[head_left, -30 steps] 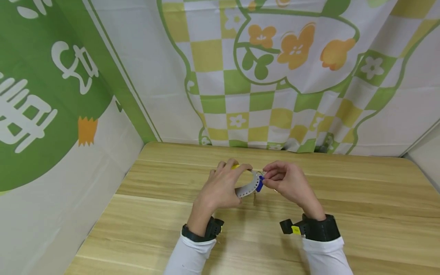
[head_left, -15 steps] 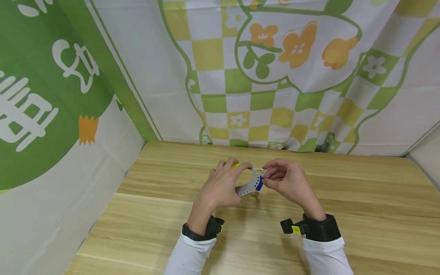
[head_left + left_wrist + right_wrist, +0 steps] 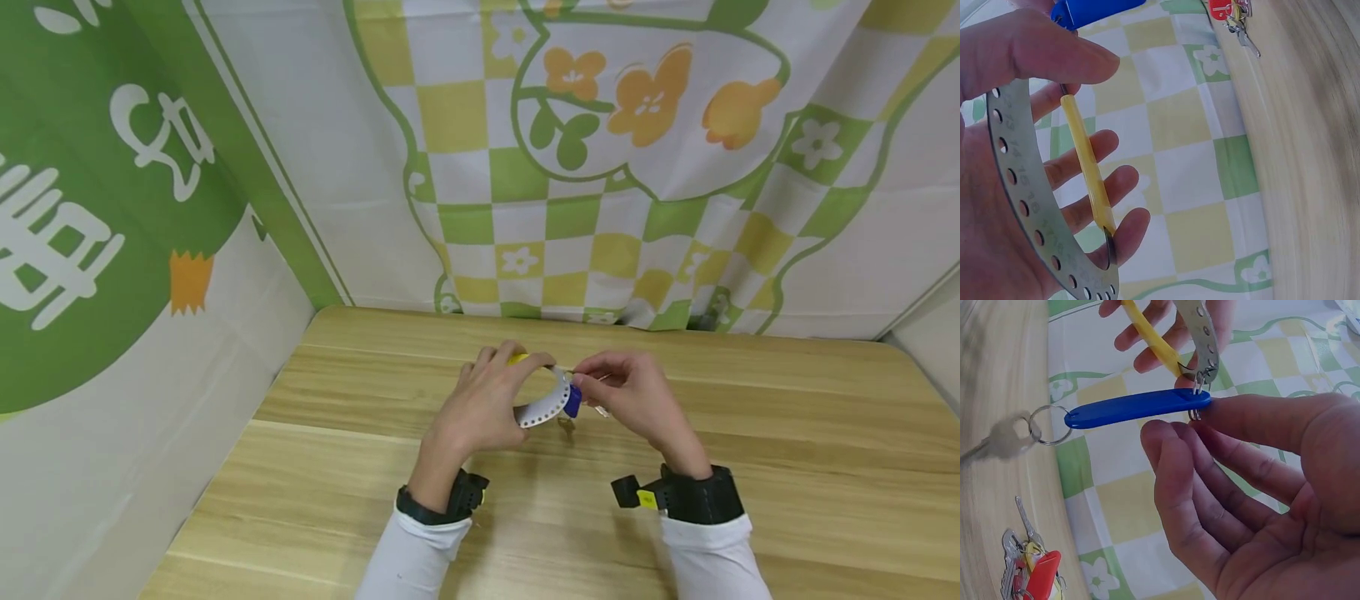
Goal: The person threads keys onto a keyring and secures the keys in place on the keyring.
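My left hand [image 3: 486, 402] grips a flat metal key hoop [image 3: 542, 412], its rim lined with numbered holes. Fingers lie around the hoop's yellow handle [image 3: 1086, 159] in the left wrist view. At the hoop's right side, my right hand [image 3: 628, 396] pinches near the small split ring [image 3: 1195, 415] at one end of a blue key tag [image 3: 1138, 407]. That split ring meets the hoop's edge by a hole. From the tag's other end a larger wire ring [image 3: 1049, 442] carries a key [image 3: 1007, 439], blurred and hanging over the table.
A bunch of keys with a red tag [image 3: 1042, 575] lies on the wooden table [image 3: 360, 500], mostly hidden behind my right hand in the head view. A patterned curtain [image 3: 525, 225] closes off the table's far edge; another printed sheet [image 3: 247, 358] stands at the left.
The blue tag has turned and shifted slightly right, and its hanging key has swung right. My right fingers have changed their pinch a little; the left hand still holds the hoop.
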Demonstrator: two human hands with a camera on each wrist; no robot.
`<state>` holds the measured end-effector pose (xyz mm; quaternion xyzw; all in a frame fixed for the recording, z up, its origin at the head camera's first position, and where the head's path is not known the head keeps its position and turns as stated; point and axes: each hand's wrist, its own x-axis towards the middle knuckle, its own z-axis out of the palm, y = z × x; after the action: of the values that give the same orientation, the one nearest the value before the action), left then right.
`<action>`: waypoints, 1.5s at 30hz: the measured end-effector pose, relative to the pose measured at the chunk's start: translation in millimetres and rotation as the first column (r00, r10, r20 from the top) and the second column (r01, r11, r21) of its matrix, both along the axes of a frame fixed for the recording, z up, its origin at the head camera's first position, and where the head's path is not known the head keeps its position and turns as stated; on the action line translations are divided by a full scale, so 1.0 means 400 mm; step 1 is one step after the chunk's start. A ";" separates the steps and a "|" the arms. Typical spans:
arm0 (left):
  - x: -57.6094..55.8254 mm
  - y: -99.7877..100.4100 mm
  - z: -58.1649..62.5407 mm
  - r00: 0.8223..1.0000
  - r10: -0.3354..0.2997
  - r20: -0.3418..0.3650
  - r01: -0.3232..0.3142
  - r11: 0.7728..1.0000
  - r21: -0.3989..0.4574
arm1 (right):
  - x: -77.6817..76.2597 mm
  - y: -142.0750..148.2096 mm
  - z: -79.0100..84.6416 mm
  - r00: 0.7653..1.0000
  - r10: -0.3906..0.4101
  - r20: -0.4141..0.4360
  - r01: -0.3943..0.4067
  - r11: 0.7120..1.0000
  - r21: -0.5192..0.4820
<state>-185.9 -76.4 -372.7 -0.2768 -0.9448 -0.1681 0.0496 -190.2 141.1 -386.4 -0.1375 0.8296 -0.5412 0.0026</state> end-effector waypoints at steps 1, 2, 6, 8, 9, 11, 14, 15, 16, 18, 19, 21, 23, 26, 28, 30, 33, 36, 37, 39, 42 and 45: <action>0.000 0.000 0.000 1.000 -0.004 -0.001 0.004 1.000 -0.001 | 0.000 0.000 -0.001 1.000 0.000 -0.009 0.000 1.000 0.005; 0.000 0.000 0.000 1.000 -0.007 -0.001 0.007 1.000 0.000 | 0.000 -0.001 -0.001 1.000 0.001 -0.017 0.000 1.000 0.009; -0.001 0.002 -0.001 1.000 -0.017 -0.002 0.017 1.000 -0.009 | 0.000 -0.003 -0.003 0.997 -0.008 -0.075 0.012 0.998 0.063; 0.000 0.004 -0.001 1.000 -0.019 0.002 0.019 1.000 -0.013 | -0.001 -0.004 -0.005 0.993 -0.006 -0.115 0.018 0.994 0.105; 0.001 0.004 -0.001 1.000 -0.020 0.004 0.020 1.000 -0.018 | -0.001 -0.005 -0.006 0.991 -0.003 -0.137 0.020 0.992 0.126; 0.002 0.005 -0.001 1.000 -0.020 0.010 0.020 1.000 -0.024 | -0.002 -0.005 -0.007 0.985 0.006 -0.173 0.022 0.987 0.160; 0.002 0.006 -0.001 1.000 -0.017 0.014 0.017 0.999 -0.032 | -0.001 -0.006 -0.008 0.977 0.022 -0.213 0.020 0.981 0.192; 0.002 0.006 -0.001 1.000 -0.016 0.017 0.016 0.999 -0.033 | -0.001 -0.007 -0.007 0.974 0.026 -0.225 0.021 0.979 0.202; 0.002 0.006 -0.001 1.000 -0.015 0.020 0.015 0.999 -0.033 | -0.001 -0.008 -0.007 0.971 0.030 -0.236 0.022 0.977 0.214; 0.002 0.005 -0.001 1.000 -0.013 0.027 0.014 0.999 -0.036 | 0.000 -0.010 -0.006 0.967 0.039 -0.254 0.023 0.971 0.237; 0.002 0.004 -0.001 0.999 -0.012 0.031 0.013 0.999 -0.038 | 0.001 -0.012 -0.006 0.965 0.044 -0.260 0.022 0.969 0.245; 0.002 0.004 -0.001 0.999 -0.009 0.038 0.010 0.999 -0.041 | 0.002 -0.014 -0.005 0.965 0.044 -0.259 0.024 0.967 0.254; 0.002 0.003 -0.001 0.999 -0.006 0.040 0.008 0.999 -0.046 | 0.003 -0.017 -0.004 0.969 0.037 -0.245 0.026 0.968 0.249; 0.002 0.003 0.000 0.999 -0.002 0.038 0.004 0.999 -0.047 | 0.003 -0.020 -0.004 0.977 0.014 -0.212 0.034 0.974 0.224; 0.003 0.002 0.001 0.999 -0.003 0.038 0.005 0.999 -0.044 | 0.002 -0.022 -0.004 0.983 -0.002 -0.183 0.039 0.979 0.198; 0.003 0.001 0.002 0.999 -0.003 0.041 0.005 0.999 -0.043 | 0.002 -0.024 -0.004 0.989 -0.016 -0.150 0.042 0.984 0.172; 0.004 0.002 0.002 0.999 -0.006 0.041 0.008 0.999 -0.046 | 0.002 -0.025 -0.004 0.996 -0.034 -0.085 0.045 0.991 0.124; 0.004 0.002 0.001 0.999 -0.006 0.036 0.008 0.999 -0.052 | 0.003 -0.027 -0.002 0.998 -0.045 -0.032 0.048 0.995 0.084; 0.005 0.002 0.001 0.999 -0.007 0.034 0.009 0.999 -0.052 | 0.003 -0.027 -0.002 0.999 -0.049 -0.023 0.050 0.996 0.075; 0.005 0.003 0.001 0.999 -0.006 0.032 0.008 0.999 -0.053 | 0.004 -0.027 -0.003 0.998 -0.054 -0.024 0.056 0.996 0.075; 0.005 0.004 0.000 0.999 -0.004 0.034 0.006 0.999 -0.052 | 0.003 -0.027 -0.004 0.996 -0.053 -0.065 0.061 0.992 0.114; 0.005 0.004 -0.001 0.999 -0.003 0.040 0.005 0.999 -0.052 | 0.003 -0.027 -0.005 0.992 -0.048 -0.117 0.067 0.984 0.165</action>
<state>-183.8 -74.7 -373.0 -0.2764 -0.9491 -0.1492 0.0231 -188.9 130.3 -388.3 -0.1430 0.8748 -0.4604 -0.0482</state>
